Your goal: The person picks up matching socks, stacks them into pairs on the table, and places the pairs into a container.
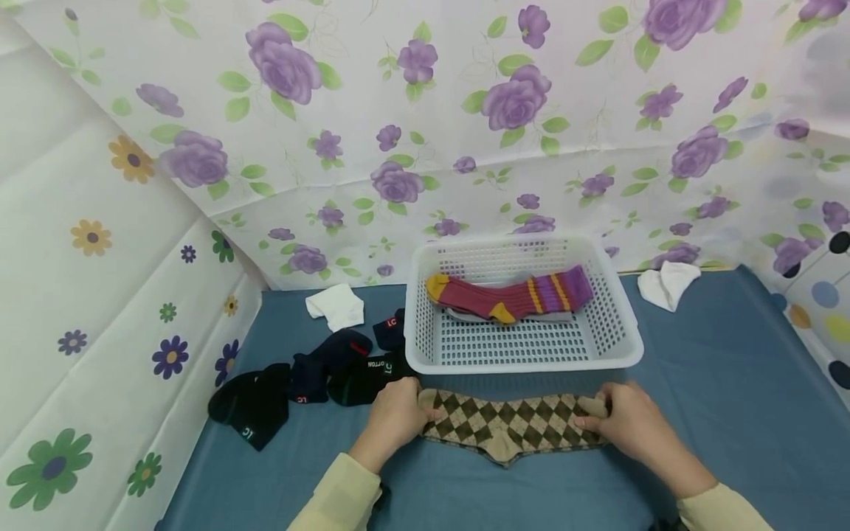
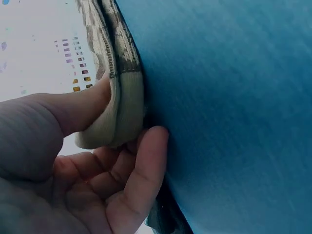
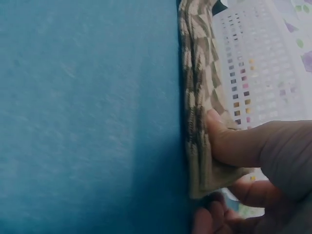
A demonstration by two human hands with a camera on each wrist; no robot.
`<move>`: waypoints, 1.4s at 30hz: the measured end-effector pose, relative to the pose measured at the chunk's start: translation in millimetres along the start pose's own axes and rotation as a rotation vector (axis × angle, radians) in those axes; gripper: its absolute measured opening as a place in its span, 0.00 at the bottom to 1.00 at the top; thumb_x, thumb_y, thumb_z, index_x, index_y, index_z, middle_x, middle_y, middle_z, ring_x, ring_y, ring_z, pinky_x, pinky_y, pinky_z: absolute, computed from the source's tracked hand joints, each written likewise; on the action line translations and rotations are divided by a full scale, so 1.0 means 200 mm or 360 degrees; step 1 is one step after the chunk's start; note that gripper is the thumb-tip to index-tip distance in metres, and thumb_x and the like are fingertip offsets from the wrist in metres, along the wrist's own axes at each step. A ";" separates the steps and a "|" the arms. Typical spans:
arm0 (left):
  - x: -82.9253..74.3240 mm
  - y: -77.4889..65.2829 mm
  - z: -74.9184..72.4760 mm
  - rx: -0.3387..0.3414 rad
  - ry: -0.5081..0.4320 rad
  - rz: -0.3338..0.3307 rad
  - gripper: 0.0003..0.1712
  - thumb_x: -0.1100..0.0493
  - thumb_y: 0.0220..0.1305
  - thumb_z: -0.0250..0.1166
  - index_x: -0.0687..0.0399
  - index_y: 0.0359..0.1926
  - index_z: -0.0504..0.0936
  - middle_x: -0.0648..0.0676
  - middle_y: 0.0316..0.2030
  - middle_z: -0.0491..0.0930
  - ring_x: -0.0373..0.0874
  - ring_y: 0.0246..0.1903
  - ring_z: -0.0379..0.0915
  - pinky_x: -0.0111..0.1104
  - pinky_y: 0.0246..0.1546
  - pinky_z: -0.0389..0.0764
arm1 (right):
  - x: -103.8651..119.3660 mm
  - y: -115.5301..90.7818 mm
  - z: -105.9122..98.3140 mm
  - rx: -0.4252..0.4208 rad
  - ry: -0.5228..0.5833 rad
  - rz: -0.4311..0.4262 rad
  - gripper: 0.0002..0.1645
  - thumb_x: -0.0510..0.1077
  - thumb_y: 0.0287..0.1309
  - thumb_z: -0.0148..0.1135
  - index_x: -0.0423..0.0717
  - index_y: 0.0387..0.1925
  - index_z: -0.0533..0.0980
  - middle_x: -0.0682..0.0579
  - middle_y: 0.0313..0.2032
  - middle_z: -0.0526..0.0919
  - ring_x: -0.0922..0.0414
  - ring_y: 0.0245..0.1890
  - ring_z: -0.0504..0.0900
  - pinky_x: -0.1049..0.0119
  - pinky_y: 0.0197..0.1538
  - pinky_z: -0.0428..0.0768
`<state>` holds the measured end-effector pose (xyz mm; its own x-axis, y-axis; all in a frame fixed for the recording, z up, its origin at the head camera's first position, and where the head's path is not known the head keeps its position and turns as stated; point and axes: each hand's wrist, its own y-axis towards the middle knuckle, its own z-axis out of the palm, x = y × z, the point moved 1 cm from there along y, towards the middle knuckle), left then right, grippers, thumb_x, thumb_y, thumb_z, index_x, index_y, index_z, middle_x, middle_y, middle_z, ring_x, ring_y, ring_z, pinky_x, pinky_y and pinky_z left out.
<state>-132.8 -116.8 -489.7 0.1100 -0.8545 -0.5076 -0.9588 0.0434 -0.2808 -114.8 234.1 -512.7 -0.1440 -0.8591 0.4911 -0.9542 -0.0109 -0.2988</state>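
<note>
A pair of argyle socks (image 1: 531, 422) in brown and beige is stretched sideways just in front of the basket, heel bulge toward me. My left hand (image 1: 397, 414) pinches the plain beige left end, thumb on top. At the opposite end, my right hand (image 1: 634, 422) pinches the socks between thumb and fingers. Both wrist views show two layers, one sock (image 2: 129, 102) against the other, with the right thumb (image 3: 234, 146) pressed on the upper layer.
Behind the socks stands a white plastic basket (image 1: 524, 369) holding maroon-and-purple striped socks (image 1: 511, 296) over something grey. Several dark socks (image 1: 255, 402) lie to the left. One white sock (image 1: 337, 306) sits left of the basket, another white sock (image 1: 667, 285) to its right. Flowered cloth hangs behind.
</note>
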 end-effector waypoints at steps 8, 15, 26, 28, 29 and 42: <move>0.03 -0.05 -0.04 0.0084 -0.0145 0.0109 0.19 0.50 0.48 0.74 0.51 0.20 0.71 0.50 0.13 0.66 0.43 0.12 0.63 0.33 0.12 0.64 | -0.02 -0.05 0.00 -0.0093 0.0109 -0.0226 0.27 0.55 0.43 0.73 0.50 0.18 0.62 0.58 0.13 0.58 0.62 0.13 0.62 0.68 0.23 0.64; 0.03 -0.13 -0.21 0.0051 -0.0331 0.0299 0.17 0.52 0.50 0.72 0.50 0.22 0.72 0.47 0.12 0.59 0.38 0.12 0.59 0.31 0.13 0.63 | 0.00 -0.12 -0.13 -0.0125 0.0307 -0.0347 0.22 0.49 0.43 0.74 0.51 0.25 0.65 0.58 0.16 0.55 0.67 0.14 0.58 0.70 0.21 0.67; -0.14 -0.18 -0.44 -0.0196 -0.0512 0.0471 0.04 0.54 0.52 0.71 0.35 0.30 0.85 0.39 0.26 0.84 0.37 0.20 0.77 0.31 0.19 0.76 | 0.13 -0.18 -0.48 -0.0454 0.0246 -0.0642 0.15 0.38 0.44 0.72 0.58 0.35 0.82 0.53 0.30 0.86 0.68 0.19 0.79 0.70 0.20 0.76; -0.17 -0.15 -0.47 -0.0258 -0.0527 0.0489 0.06 0.56 0.52 0.71 0.36 0.30 0.85 0.40 0.29 0.84 0.36 0.21 0.78 0.31 0.21 0.78 | 0.15 -0.18 -0.53 -0.0520 0.0161 -0.0680 0.16 0.36 0.43 0.72 0.56 0.36 0.82 0.52 0.31 0.86 0.69 0.20 0.79 0.71 0.19 0.75; -0.19 -0.13 -0.49 -0.0282 -0.0533 0.0503 0.06 0.57 0.52 0.71 0.36 0.30 0.85 0.41 0.29 0.84 0.35 0.22 0.78 0.31 0.21 0.78 | 0.16 -0.17 -0.56 -0.0549 0.0112 -0.0699 0.16 0.36 0.43 0.72 0.56 0.37 0.82 0.51 0.31 0.86 0.70 0.20 0.78 0.71 0.19 0.74; -0.31 0.18 -0.65 -0.0576 -0.0518 0.0515 0.05 0.54 0.55 0.70 0.46 0.32 0.84 0.48 0.27 0.83 0.38 0.24 0.78 0.30 0.24 0.80 | 0.33 0.06 -0.85 -0.0695 -0.0275 -0.0744 0.12 0.38 0.48 0.69 0.48 0.38 0.83 0.43 0.34 0.86 0.59 0.22 0.81 0.65 0.21 0.74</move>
<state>-207.2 -129.2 -362.3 -0.1837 -0.6217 -0.7614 -0.9791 0.0473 0.1976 -180.3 263.7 -343.8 0.3203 -0.8845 0.3392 -0.9299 -0.2253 0.2907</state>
